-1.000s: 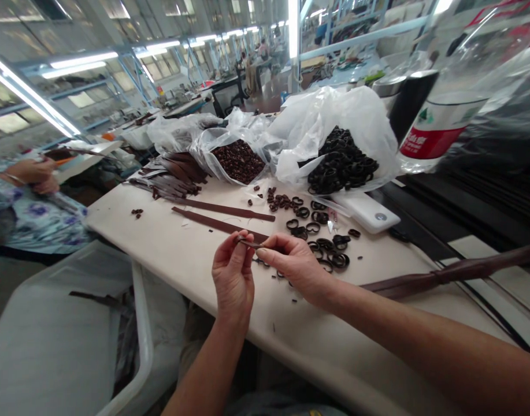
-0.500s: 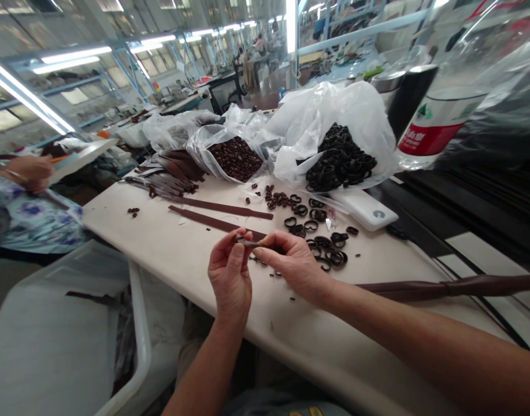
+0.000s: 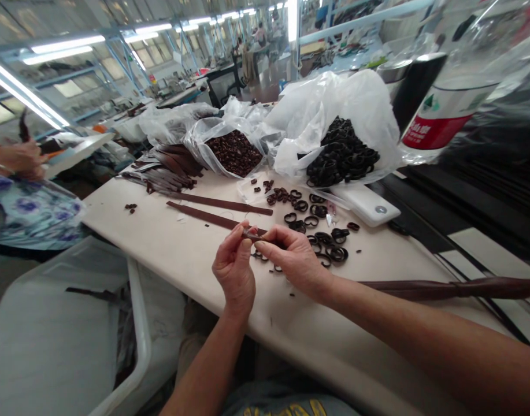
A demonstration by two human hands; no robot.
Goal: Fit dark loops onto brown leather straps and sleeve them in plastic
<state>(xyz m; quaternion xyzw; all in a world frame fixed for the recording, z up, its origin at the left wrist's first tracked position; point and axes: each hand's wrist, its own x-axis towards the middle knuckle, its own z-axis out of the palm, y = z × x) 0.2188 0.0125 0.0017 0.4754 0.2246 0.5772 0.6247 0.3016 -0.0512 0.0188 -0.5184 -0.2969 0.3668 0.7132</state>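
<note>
Between my two hands, over the table's near part, is the end of a thin dark brown strip [image 3: 253,236]. My left hand [image 3: 234,268] pinches its tip between thumb and fingers. On the other side my right hand [image 3: 297,259] grips the strip, fingers curled round it; the rest is hidden by that hand. Just beyond lie two flat brown straps [image 3: 221,203], roughly side by side. Right of my hands are scattered black loops [image 3: 336,253] and small dark brown loops [image 3: 280,196].
Behind stand clear bags of brown pieces [image 3: 234,151] and black loops [image 3: 343,153], with a strap pile [image 3: 173,164] at left. A white power bank [image 3: 369,207] and a bottle [image 3: 438,124] are at right. A white bin [image 3: 139,323] stands below left; a co-worker's hand [image 3: 19,160] is beyond.
My hands stay together on the strip, with my left hand shifted slightly right and up and its fingers turned a little. At far left the co-worker's hand has risen with a dark piece.
</note>
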